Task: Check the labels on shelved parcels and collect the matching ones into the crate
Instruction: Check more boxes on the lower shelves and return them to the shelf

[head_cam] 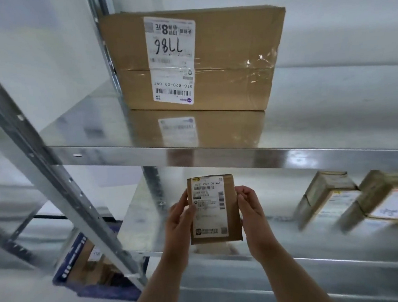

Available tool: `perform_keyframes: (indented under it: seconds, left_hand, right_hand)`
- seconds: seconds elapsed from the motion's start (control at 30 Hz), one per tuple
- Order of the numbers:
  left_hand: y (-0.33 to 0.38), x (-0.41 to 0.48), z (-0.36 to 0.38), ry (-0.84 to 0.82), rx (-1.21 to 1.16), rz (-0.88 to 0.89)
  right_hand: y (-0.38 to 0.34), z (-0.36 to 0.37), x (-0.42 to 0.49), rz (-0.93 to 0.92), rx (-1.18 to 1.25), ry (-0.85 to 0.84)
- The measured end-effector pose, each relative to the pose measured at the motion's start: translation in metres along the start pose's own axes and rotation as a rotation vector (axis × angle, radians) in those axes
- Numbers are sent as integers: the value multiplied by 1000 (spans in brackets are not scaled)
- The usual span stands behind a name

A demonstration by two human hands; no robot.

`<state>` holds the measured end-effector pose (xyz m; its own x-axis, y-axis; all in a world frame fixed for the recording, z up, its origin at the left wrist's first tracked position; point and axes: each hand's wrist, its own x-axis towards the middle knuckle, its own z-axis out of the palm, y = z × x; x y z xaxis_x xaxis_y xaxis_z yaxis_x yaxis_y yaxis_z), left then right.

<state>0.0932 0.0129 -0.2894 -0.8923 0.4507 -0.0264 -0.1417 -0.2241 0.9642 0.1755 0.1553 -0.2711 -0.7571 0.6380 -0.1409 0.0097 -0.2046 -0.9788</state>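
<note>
A: What are the hands doing?

B: The left hand (178,220) grips the left edge of a small parcel (232,219), thumb laid on its front and fingers behind it. The right hand (251,214) holds the opposite edge, fingers curled round the upper right side.

A: And where is the parcel?

B: It is upright between the two hands, in front of the gap between the shelves, with its white label (209,207) facing the camera. Its bottom edge sits right at the front lip of the lower shelf (149,226). I cannot tell whether it touches the metal.

A: Where is the crate?

B: The blue crate (97,291) is down at the left, below the lower shelf and partly behind the slanting upright post (52,174). Brown cardboard pieces show inside it.

A: Is anything else on the lower shelf?

B: Well off to the right lies a taped parcel (325,195), with a second taped parcel (387,198) just beside it. Each has a pale label on top. Both are blurred, so the print is unreadable, and I cannot tell whether they touch.

A: What lies further up?

B: The upper shelf (310,123) carries a large box (233,60) at its left end, close against the rear post. Clear tape runs across its middle. Its long label (171,57) is upside down, with handwritten black digits above a barcode. The shiny shelf mirrors the box, and a pale wall stands behind.
</note>
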Motion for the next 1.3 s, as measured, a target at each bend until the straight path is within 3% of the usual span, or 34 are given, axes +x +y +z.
perform_keyframes:
  seconds: [0.2,0.53,0.8,0.87,1.0,1.3]
  left_hand:
    - [15,-6,-14,-127,-32,19]
    - [25,-3,-38,-184,-67,-44]
    - [25,2,-49,-93,-29,-151]
    - [26,-3,-45,-163,17,-118]
    - [29,-10,-40,-468,62,-105]
    - [25,-12,-38,-448,13,-113]
  right_hand:
    - [3,19,-21,-84,40,-17]
    - [8,29,-33,-88,-5,-8]
    - [10,14,-35,-10,102,-130]
    - [8,17,-39,-28,123,-205]
    - [10,20,-44,-14,157,-302]
    - [11,17,-52,-10,85,-250]
